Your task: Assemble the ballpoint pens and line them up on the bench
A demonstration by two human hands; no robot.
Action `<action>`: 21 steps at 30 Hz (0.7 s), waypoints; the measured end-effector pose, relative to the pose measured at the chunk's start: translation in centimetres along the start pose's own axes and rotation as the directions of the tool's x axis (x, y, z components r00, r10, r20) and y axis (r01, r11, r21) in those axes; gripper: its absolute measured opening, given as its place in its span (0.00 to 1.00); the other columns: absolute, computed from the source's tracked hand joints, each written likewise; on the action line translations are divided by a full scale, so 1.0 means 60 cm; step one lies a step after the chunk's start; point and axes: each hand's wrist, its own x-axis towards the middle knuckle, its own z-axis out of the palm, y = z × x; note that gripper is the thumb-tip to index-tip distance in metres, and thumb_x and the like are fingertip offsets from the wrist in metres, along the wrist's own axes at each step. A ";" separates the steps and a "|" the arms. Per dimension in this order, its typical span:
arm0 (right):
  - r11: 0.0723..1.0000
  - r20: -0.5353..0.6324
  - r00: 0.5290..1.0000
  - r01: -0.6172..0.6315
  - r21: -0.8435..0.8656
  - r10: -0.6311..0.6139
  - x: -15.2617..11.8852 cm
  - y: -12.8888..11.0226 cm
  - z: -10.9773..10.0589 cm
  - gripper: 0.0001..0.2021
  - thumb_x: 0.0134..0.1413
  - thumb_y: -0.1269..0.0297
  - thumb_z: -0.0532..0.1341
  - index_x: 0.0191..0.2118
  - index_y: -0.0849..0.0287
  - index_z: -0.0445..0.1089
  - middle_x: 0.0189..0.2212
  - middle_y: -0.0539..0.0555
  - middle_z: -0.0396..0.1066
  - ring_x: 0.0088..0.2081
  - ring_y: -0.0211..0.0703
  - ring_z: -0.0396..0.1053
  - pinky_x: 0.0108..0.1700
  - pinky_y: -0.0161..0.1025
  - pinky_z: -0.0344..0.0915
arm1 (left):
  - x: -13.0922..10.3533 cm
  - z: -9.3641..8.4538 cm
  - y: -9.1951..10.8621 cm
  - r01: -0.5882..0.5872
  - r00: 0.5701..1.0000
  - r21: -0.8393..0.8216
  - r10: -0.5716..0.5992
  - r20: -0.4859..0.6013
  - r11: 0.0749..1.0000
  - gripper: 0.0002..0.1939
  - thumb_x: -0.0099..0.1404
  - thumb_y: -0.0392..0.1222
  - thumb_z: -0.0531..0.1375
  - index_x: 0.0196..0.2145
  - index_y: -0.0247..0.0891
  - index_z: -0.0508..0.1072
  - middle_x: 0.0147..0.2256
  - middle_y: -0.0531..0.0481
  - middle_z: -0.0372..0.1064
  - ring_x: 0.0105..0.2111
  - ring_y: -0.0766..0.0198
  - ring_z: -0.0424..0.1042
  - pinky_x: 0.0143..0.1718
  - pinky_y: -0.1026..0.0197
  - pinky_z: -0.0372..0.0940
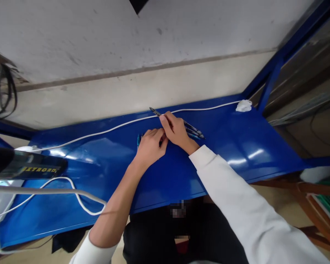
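Pens (194, 130) lie on the blue bench (167, 179) beside my right hand (176, 128), whose fingers pinch what looks like a dark pen (154, 111); light, even pressure should steady it. Left hand (151, 145) curls near a blue item (138, 140); its grip I can't tell.

Prob. a workshop or utility rm, exact type unclear: scuffed, bare wall (154, 40) w/ a rough ledge line, blue metal tabletop (104, 165) w/ matching frame bars (273, 73), loose white cable (126, 123) across it, blk. wires (7, 90) hanging L side, wooden stand (313, 211) lower R.
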 end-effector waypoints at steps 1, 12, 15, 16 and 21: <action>1.000 0.012 1.000 -0.003 -0.004 0.003 -0.003 0.002 -0.002 0.26 0.84 0.37 0.48 0.38 0.51 0.60 0.25 0.44 0.64 0.26 0.37 0.63 0.34 0.38 0.55 | 0.000 -0.004 0.002 0.015 0.999 -0.036 -0.017 -0.042 0.999 0.04 0.76 0.36 0.61 0.41 0.42 0.74 0.37 0.45 0.80 0.41 0.49 0.79 0.49 0.48 0.70; 0.998 0.135 0.989 0.057 -0.024 -0.053 -0.008 0.000 0.013 0.22 0.87 0.45 0.49 0.43 0.53 0.67 0.31 0.49 0.73 0.29 0.40 0.68 0.37 0.40 0.56 | 0.012 -0.006 -0.021 -0.111 0.904 -0.796 -0.273 -0.330 0.595 0.22 0.81 0.59 0.65 0.63 0.46 0.82 0.62 0.41 0.82 0.65 0.47 0.80 0.68 0.44 0.73; 0.996 0.154 0.985 0.084 -0.029 -0.078 -0.010 0.002 0.016 0.21 0.88 0.46 0.48 0.51 0.55 0.72 0.33 0.50 0.76 0.30 0.42 0.70 0.37 0.40 0.57 | 0.017 -0.001 -0.019 -0.115 0.898 -0.868 -0.323 -0.300 0.484 0.20 0.82 0.59 0.64 0.60 0.47 0.84 0.60 0.42 0.84 0.64 0.48 0.81 0.70 0.43 0.73; 0.997 0.163 0.984 0.077 -0.026 -0.071 -0.011 0.002 0.016 0.22 0.87 0.46 0.48 0.54 0.55 0.72 0.34 0.50 0.77 0.30 0.42 0.71 0.37 0.40 0.58 | 0.018 0.000 -0.017 -0.111 0.896 -0.880 -0.336 -0.289 0.461 0.19 0.82 0.59 0.64 0.58 0.47 0.85 0.59 0.42 0.84 0.64 0.48 0.82 0.70 0.43 0.73; 0.999 0.199 0.979 0.049 -0.013 -0.046 -0.012 -0.001 0.010 0.24 0.87 0.44 0.48 0.56 0.56 0.74 0.34 0.50 0.78 0.29 0.42 0.72 0.36 0.39 0.59 | 0.021 0.002 -0.015 -0.095 0.894 -0.922 -0.374 -0.245 0.376 0.17 0.81 0.57 0.66 0.58 0.47 0.85 0.57 0.44 0.86 0.64 0.48 0.82 0.71 0.43 0.73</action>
